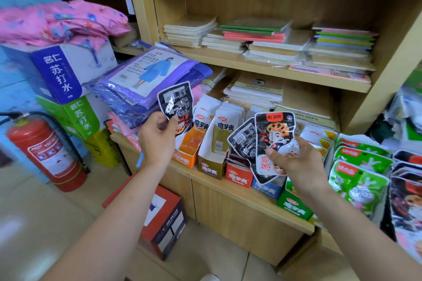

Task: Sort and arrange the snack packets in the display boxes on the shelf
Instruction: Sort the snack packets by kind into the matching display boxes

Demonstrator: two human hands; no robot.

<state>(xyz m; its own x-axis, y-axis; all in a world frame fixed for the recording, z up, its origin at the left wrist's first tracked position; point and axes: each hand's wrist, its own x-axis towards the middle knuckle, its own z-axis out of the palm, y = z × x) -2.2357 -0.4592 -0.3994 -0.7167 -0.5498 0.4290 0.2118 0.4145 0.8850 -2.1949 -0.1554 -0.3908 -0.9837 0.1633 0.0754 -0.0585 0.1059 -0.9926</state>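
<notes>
My left hand (pixel 157 137) pinches one black snack packet (pixel 177 104) by its lower edge, back side toward me, above the orange display box (pixel 186 158). My right hand (pixel 294 158) grips two black packets: one facing front with a cartoon figure (pixel 274 134), and one showing its back (pixel 243 141) tucked behind on the left. They hover over the red display box (pixel 238 175). A gold-brown box (pixel 211 166) with white packets stands between the orange and red ones. Blue (pixel 267 188) and green (pixel 294 206) boxes follow to the right along the shelf ledge (pixel 205 178).
Green snack bags (pixel 360 180) and dark packets (pixel 404 201) lie at the right. Purple raincoat packs (pixel 148 75) are piled at the left of the shelf. Notebooks (pixel 274 41) fill the upper shelf. A fire extinguisher (pixel 45 150) and cartons (pixel 164 221) stand on the floor.
</notes>
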